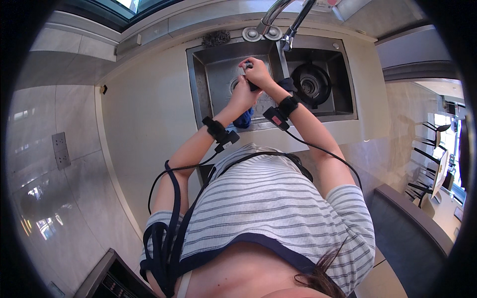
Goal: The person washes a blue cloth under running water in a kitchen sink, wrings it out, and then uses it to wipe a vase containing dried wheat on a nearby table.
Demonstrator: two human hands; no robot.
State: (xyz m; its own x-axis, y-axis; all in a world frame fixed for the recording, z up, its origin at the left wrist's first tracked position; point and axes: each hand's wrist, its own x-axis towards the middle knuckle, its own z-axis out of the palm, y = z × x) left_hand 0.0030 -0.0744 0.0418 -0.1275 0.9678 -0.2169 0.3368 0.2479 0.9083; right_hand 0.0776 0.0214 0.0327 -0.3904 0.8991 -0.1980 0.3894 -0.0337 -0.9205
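My left hand (pixel 244 92) and my right hand (pixel 258 73) meet above the left basin (pixel 220 67) of a stainless-steel double sink. Between them they grip a small dark object (pixel 253 86), mostly hidden by the fingers. A greyish end (pixel 248 65) shows at the right hand's fingertips; I cannot tell whether it is part of the same object. Below my left hand, a blue cloth (pixel 244 118) lies bunched at the basin's near side. Dark cloth (pixel 287 85) sits by the divider, just right of my right wrist.
A chrome faucet (pixel 269 20) arches over the sink, with a spray head (pixel 287 41) beside it. A black ring-shaped part (pixel 323 98) lies around the drain in the right basin. At the back rim rests a dark scouring pad (pixel 216 38). Cables trail from both wrist straps.
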